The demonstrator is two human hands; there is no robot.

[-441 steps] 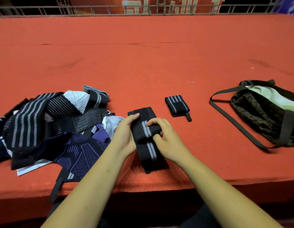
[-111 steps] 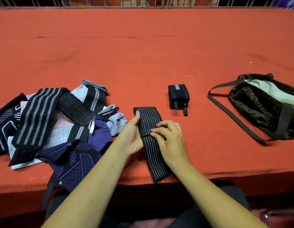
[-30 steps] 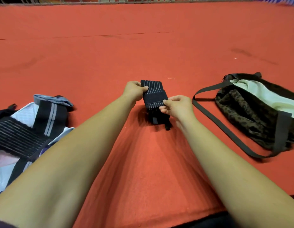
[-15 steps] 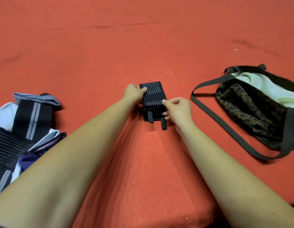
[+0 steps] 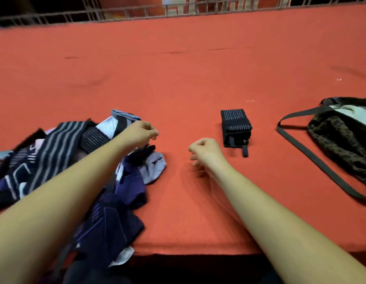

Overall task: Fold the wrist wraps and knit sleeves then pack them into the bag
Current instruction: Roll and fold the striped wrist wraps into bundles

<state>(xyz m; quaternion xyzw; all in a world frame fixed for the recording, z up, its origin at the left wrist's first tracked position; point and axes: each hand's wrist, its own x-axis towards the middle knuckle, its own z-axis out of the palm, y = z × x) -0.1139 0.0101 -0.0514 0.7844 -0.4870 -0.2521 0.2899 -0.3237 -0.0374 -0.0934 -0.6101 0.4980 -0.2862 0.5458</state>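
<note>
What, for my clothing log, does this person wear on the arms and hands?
Nothing that shows. The left forearm and right forearm are bare to the picture's edge, with no sleeve or cuff in view. The left hand and right hand have no gloves, and no watch, bracelet or ring can be seen. The hands are slightly blurred, so a thin ring could be missed.

- Left hand (image 5: 140, 133): bare skin is seen from the fingers back along the forearm.
- Right hand (image 5: 204, 149): bare too, slightly blurred behind the fingers.
</note>
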